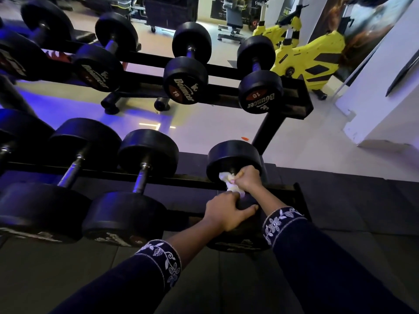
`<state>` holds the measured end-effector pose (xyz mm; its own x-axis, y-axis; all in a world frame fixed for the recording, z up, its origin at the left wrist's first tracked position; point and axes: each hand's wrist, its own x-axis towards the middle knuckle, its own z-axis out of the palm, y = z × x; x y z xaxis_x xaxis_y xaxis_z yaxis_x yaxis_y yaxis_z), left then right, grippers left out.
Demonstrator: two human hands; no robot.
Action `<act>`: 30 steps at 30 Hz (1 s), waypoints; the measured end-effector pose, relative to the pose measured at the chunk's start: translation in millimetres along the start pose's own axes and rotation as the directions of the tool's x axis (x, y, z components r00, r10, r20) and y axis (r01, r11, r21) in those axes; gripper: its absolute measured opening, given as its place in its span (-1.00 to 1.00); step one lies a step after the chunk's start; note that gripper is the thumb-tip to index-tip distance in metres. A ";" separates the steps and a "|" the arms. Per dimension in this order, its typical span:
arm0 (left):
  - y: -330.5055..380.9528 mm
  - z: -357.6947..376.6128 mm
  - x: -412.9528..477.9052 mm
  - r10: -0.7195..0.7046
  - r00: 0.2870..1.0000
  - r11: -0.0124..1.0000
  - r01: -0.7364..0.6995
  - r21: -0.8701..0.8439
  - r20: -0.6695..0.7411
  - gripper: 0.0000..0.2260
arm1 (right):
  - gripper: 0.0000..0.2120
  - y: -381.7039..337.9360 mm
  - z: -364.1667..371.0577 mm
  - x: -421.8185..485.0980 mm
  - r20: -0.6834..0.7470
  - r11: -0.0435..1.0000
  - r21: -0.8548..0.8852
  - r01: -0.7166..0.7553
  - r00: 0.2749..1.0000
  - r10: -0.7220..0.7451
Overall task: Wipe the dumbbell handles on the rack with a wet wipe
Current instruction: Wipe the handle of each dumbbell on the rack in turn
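Two hands on one dumbbell [233, 155], last on the lower tier of the rack [263, 134]: the right hand [248, 179] is closed round the white wet wipe [229, 181] wrapped on the handle, just beyond the left hand [226, 210], whose fingers curl over the near head, apparently steadying it. Step judged: wiping this handle. Next probably calls for carrying the wipe left of both hands to the neighbouring dumbbell [140, 180], whose handle is bare.

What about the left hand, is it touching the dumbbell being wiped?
Touching. Head view shows the left hand gripping the near head of the dumbbell, thumb against it.
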<state>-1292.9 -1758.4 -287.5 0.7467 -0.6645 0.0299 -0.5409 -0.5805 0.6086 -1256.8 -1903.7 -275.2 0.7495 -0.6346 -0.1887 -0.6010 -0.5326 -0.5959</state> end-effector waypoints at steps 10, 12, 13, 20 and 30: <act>1.4 -2.2 -0.9 -0.001 1.000 1.000 0.001 -0.018 -0.003 -0.55 | -0.85 4.0 -1.7 6.4 -0.106 0.991 0.129 -0.034 0.993 0.048; 0.4 -3.0 -1.3 0.004 1.000 1.000 -0.004 -0.012 -0.008 -0.54 | -0.86 6.7 -0.8 5.0 -0.062 0.993 0.109 -0.039 0.997 0.046; 0.3 -3.4 -2.0 0.009 1.000 1.000 -0.009 -0.011 -0.008 -0.53 | -0.87 8.9 -2.1 0.4 -0.023 0.997 0.071 -0.042 0.999 0.043; 2.9 -5.3 -2.8 0.016 1.000 0.999 -0.015 -0.041 0.016 -0.55 | -0.96 14.7 -7.3 -13.9 0.020 0.999 0.030 0.021 1.000 -0.021; 1.9 -4.8 -3.5 -0.005 1.000 0.999 0.005 -0.047 0.001 -0.57 | -0.89 18.6 -7.8 -12.4 0.073 0.998 -0.061 -0.008 0.997 0.013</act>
<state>-1294.7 -1754.9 -282.7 0.7489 -0.6621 0.0259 -0.5183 -0.5610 0.6454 -1279.5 -1910.1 -277.8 0.7601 -0.5986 -0.2526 -0.6230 -0.5609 -0.5452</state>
